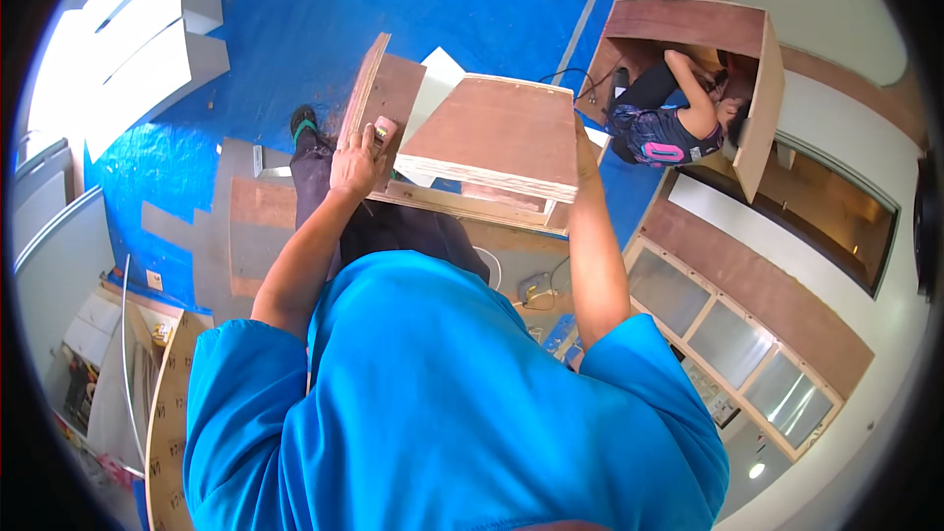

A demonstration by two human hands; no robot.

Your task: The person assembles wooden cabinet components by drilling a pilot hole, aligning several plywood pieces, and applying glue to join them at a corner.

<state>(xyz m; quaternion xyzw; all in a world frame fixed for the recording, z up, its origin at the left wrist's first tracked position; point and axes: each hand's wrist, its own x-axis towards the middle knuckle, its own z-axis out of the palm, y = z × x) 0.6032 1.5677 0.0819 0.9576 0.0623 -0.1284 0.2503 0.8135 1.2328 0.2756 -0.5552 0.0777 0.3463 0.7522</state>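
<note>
In front of my body is an open plywood box (492, 128) with a tapered brown face and pale layered edges. My left hand (356, 167) grips the edge of its upright left panel, fingers stretched along the wood. Beside those fingertips is a small pinkish block-like object (385, 127); its kind is unclear. My right hand (587, 159) holds the box's right side, its fingers mostly hidden behind the edge. A white panel (433, 79) shows behind the tapered face.
A co-worker (678, 118) sits partly inside a larger plywood cabinet (688, 18) at the right. Blue sheeting (295, 20) covers the floor. White panels (147, 49) stand at the left, near grey board pieces (211, 236). A framed panel (728, 334) lies at the lower right.
</note>
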